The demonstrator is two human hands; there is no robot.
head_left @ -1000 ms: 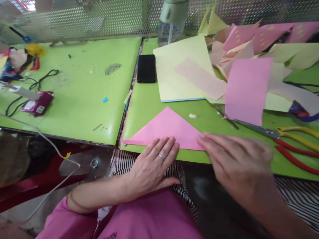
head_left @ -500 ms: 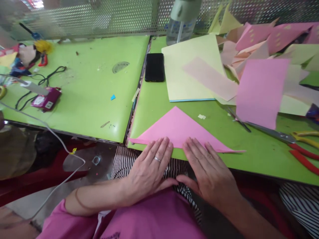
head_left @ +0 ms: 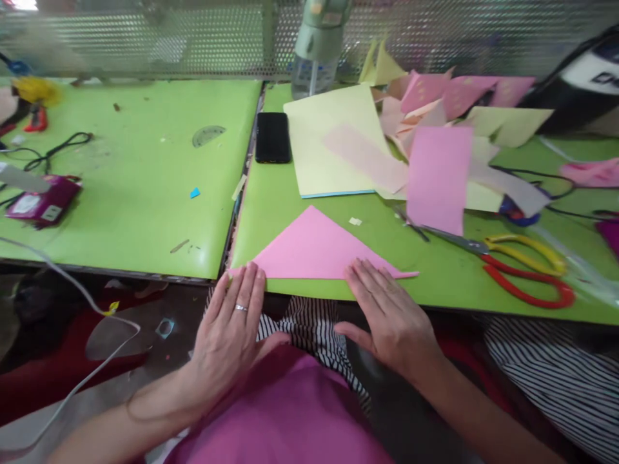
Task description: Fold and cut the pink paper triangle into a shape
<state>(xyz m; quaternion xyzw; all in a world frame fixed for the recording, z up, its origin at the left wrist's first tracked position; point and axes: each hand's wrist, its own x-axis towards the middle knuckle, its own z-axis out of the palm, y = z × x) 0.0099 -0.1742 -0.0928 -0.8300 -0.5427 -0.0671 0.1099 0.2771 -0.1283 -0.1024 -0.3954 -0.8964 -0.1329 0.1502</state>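
A sheet of pink paper, folded into a wide triangle, lies by the table's near edge with its peak pointing away from me. Its folded long side runs along the bottom. My left hand rests flat with outstretched fingers on the left end of that fold, partly covering the corner. Toward the right end, my right hand also presses flat on the fold, thumb apart. The thin right tip of the paper sticks out beyond my right fingers.
Scissors with yellow and red handles lie at right, beside a pink sheet and a heap of folded papers. Behind the triangle are a phone, pale yellow sheets and a bottle. A purple box sits left.
My hands have slid apart along the fold, the left one toward the left corner and the right one toward the right. The camera view has turned somewhat to the right.
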